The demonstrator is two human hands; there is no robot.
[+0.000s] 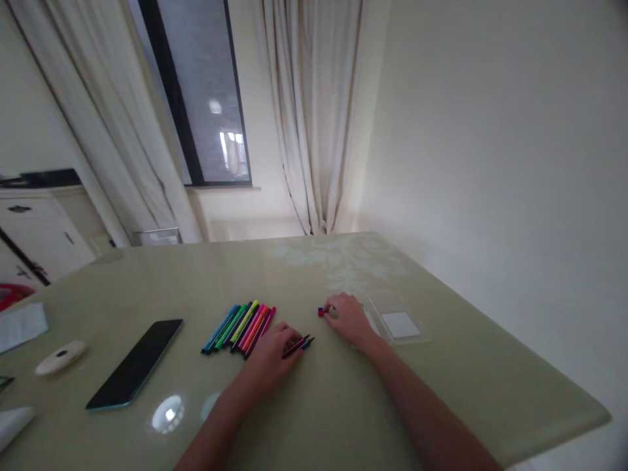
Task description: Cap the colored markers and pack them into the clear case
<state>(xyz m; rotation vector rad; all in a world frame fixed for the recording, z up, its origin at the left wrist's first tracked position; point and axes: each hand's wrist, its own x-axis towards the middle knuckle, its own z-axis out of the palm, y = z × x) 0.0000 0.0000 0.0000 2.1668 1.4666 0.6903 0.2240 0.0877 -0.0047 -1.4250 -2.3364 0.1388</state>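
My left hand rests on the table with its fingers closed round two uncapped felt-tip pens. Their dark tips point to the right. Just left of that hand lies a row of several capped felt-tip pens in blue, green, yellow, pink and orange, side by side. My right hand is to the right, thumb and fingertips pinched at small red and blue pen caps on the tabletop. Beside the right hand a clear plastic case lies open, with a white card in it.
A dark phone lies on the left of the pale green table. Further left are a white oval object and a white paper. A white wall runs along the table's right side; curtains hang behind.
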